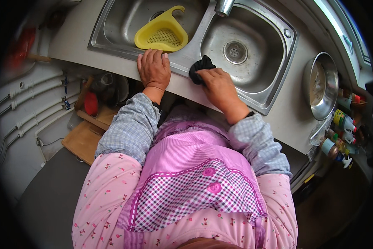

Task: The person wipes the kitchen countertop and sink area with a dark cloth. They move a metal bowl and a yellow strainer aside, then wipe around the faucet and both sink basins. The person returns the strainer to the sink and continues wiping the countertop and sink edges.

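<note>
My right hand is closed on a bunched black cloth, which lies against the front rim of the stainless steel double sink, beside the right basin. On the front edge of the left basin rests my left hand, palm down, its fingertips by a yellow plastic strainer basket. It seems to hold nothing. The basket, perforated at the bottom and with a hooked end, sits in the left basin. A drain strainer shows in the right basin, below the metal faucet.
A stainless steel bowl stands on the counter at the right, holding something pale. Several bottles are grouped beyond it. White pipes run along the wall at the left. Beneath the counter are a wooden board and a red object.
</note>
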{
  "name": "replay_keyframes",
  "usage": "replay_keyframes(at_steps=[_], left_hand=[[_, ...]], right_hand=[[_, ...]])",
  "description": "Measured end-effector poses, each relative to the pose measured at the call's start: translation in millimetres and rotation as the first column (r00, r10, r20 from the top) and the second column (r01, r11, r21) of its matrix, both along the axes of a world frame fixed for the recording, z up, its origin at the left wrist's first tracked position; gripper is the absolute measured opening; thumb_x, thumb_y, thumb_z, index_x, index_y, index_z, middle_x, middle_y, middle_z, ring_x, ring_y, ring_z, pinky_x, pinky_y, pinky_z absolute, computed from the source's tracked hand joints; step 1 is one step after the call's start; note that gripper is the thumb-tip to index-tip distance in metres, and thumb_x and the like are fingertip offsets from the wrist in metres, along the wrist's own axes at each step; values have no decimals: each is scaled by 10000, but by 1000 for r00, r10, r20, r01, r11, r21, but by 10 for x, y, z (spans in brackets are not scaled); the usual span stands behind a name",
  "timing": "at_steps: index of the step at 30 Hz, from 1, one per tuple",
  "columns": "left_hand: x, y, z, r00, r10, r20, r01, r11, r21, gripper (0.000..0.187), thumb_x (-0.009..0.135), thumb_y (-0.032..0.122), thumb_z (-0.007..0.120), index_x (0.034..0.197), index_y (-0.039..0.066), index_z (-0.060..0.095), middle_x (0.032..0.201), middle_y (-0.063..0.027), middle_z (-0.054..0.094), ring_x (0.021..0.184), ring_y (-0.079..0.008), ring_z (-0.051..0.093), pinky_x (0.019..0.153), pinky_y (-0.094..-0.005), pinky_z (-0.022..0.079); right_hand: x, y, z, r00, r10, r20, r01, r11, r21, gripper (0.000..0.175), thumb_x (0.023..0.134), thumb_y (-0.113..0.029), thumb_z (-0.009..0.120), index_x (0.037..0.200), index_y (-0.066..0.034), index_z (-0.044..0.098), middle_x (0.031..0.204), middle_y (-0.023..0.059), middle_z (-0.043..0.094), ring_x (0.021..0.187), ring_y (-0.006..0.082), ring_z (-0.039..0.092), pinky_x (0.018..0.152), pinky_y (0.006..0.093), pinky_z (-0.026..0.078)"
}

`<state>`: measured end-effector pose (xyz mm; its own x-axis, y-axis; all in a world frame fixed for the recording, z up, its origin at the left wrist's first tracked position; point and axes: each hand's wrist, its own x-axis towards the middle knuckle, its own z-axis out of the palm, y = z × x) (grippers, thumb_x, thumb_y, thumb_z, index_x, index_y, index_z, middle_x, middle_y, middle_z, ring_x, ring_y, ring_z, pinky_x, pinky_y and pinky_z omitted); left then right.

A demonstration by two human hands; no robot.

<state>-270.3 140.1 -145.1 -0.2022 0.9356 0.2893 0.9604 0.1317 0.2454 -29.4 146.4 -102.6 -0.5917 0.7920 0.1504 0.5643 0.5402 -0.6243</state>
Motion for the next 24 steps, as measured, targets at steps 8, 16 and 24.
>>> replay_keyframes(at_steps=[8,16,24], left_hand=[[-19,-16,32,996,-44,75,47,998,-44,328,972,345,551,1182,100,617,1235,-55,623,1278,-278,491,1143,-515,236],[-459,123,113,895,-315,315,292,949,119,341,938,285,622,1204,73,599,1269,-113,583,1268,-344,482,1098,-538,326],[-676,209,134,953,-299,55,303,951,-67,306,939,296,579,1154,84,632,1177,-78,640,1217,-301,532,1067,-473,339]], right_hand=[[1045,-338,344,877,-267,400,320,945,-70,436,715,-19,697,1146,-46,645,1060,153,680,1018,372,613,895,464,487],[-119,175,165,905,-414,-95,276,743,-610,335,851,-77,705,1169,-6,633,1037,78,686,964,212,630,892,324,485],[831,2019,-157,654,-687,-318,582,725,-369,268,917,-168,687,1150,-38,660,963,49,709,868,129,648,791,285,509]])
